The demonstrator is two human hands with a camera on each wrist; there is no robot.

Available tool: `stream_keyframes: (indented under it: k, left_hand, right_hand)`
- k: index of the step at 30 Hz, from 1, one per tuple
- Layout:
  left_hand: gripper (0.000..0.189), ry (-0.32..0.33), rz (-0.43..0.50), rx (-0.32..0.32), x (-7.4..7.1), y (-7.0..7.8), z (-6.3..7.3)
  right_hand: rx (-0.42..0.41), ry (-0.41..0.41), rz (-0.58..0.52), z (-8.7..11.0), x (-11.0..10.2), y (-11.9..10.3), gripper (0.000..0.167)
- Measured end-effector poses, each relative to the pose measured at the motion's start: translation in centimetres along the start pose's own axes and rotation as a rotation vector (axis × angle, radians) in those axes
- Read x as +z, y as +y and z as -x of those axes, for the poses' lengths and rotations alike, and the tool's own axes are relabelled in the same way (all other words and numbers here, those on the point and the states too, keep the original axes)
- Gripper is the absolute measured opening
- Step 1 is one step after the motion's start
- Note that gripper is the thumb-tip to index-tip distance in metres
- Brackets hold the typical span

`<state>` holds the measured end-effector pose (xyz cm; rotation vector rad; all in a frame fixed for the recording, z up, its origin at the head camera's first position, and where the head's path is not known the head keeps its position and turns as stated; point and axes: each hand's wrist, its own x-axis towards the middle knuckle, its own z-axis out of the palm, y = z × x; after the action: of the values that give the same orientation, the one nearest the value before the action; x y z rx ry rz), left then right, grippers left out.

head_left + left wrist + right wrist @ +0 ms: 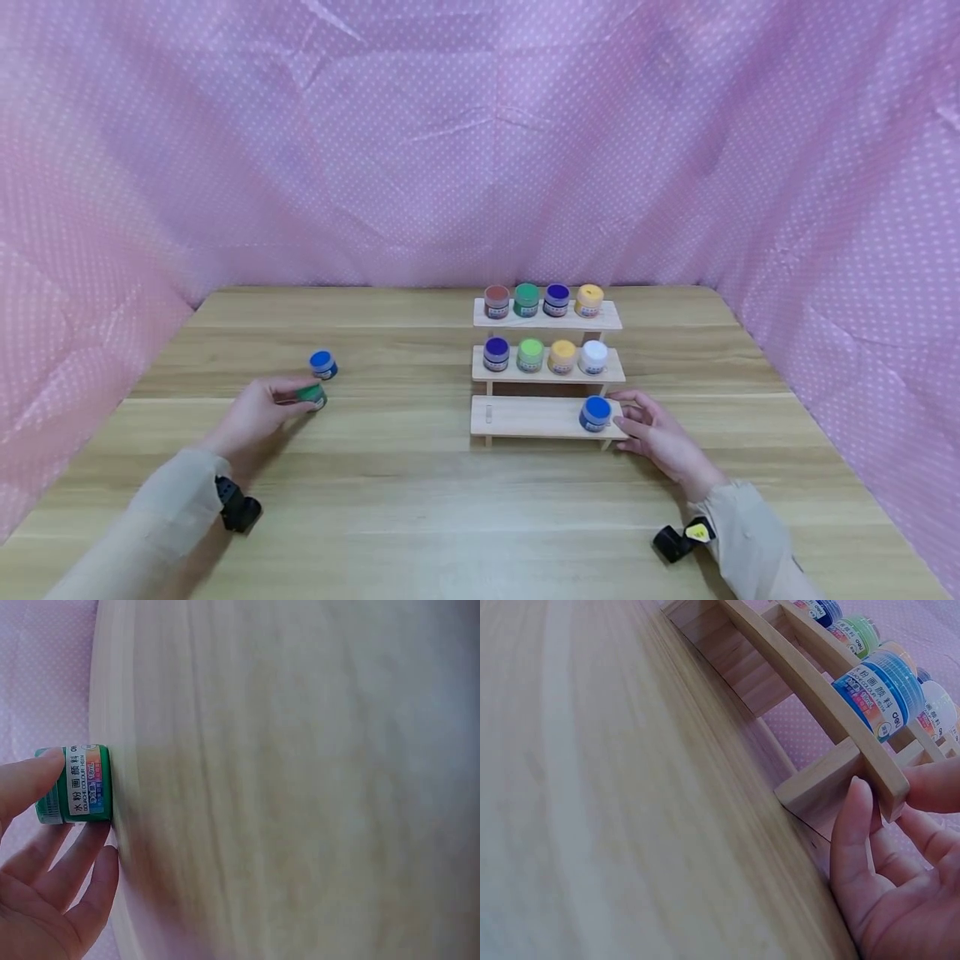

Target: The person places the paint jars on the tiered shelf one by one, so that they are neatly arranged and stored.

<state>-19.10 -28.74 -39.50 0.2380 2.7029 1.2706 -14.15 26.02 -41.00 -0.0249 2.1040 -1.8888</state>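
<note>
My left hand (pixel 258 415) pinches a green paint jar (pixel 88 787) between thumb and fingers, low over the left side of the table. Its printed label faces the left wrist camera. Just behind it stands a blue paint jar (pixel 323 364). At the right, my right hand (pixel 662 440) grips the end of the lowest shelf (pixel 528 417) of a three-step wooden rack, thumb and fingers around the board's edge. Near that end, another blue paint jar (pixel 881 694) stands upright on the board.
The middle shelf (pixel 480 367) bears purple, light green, yellow-orange and white jars. On the top shelf (pixel 611 317) stand brown-red, green, purple and yellow-orange ones. A pink dotted curtain (pixel 480 150) hangs behind and beside the wooden table (pixel 420 517).
</note>
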Motion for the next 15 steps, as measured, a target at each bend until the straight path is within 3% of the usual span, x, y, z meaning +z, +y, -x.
stream_keyframes:
  k: [8, 15]
  left_hand:
    - [0.038, 0.011, 0.057, 0.044, 0.46, -0.67, 0.18]
    - [0.041, 0.021, 0.044, 0.023, 0.49, -0.55, 0.25]
  right_hand:
    - [-0.028, -0.009, -0.008, 0.1, -0.16, 0.29, 0.028]
    - [-0.043, -0.011, -0.015, -0.03, -0.22, 0.54, 0.028]
